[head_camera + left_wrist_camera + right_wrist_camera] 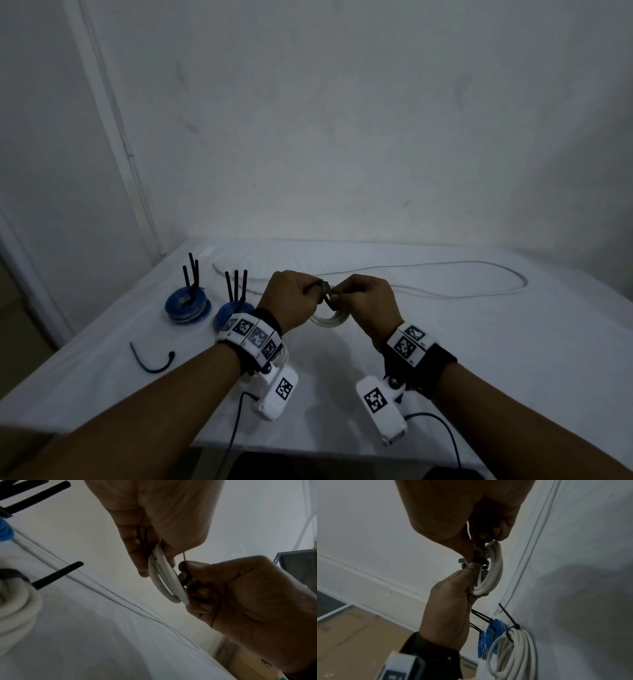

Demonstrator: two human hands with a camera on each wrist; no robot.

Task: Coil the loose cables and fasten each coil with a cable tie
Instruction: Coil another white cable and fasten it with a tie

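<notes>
1. Hands raised together above the counter (445, 342): left hand (291, 301) curled round one side of a small white coil (329, 320), fingers also pinching a black tie (327, 296); right hand (368, 305) curled on the other side, pinching the tie's other end.
2. Coil hanging between both fists, clear of the counter, a few turns only; tie looped round the bundle near the top. Tail threaded through the head or not: cannot tell, fingers cover it.
3. Risk: turns springing apart if either grip eases before the tie locks. Cause: stiff cable, small loop, only fingertips holding it.
4. Risk: tie catching only some of the turns, leaving one strand free. Cause: strands seen fanned out in the left wrist view.
5. Risk: tail missing the head slot or going in wrong face up. Cause: dim light, small head, view blocked by thumbs.
6. Risk: wrist-camera leads dangling under both forearms snagging the counter edge.
7. Still to do, by judgement: long white cable (445, 274) lying loose across the far counter; spare tie (150, 363) lying near left.
8. Done already: two blue coils (187, 308) far left with tie tails upright; a larger white coil (513, 655) tied, beside them.
9. Writing: none readable. Black-and-white square markers on the wrist bands (250, 334) only; no brand seen.
</notes>
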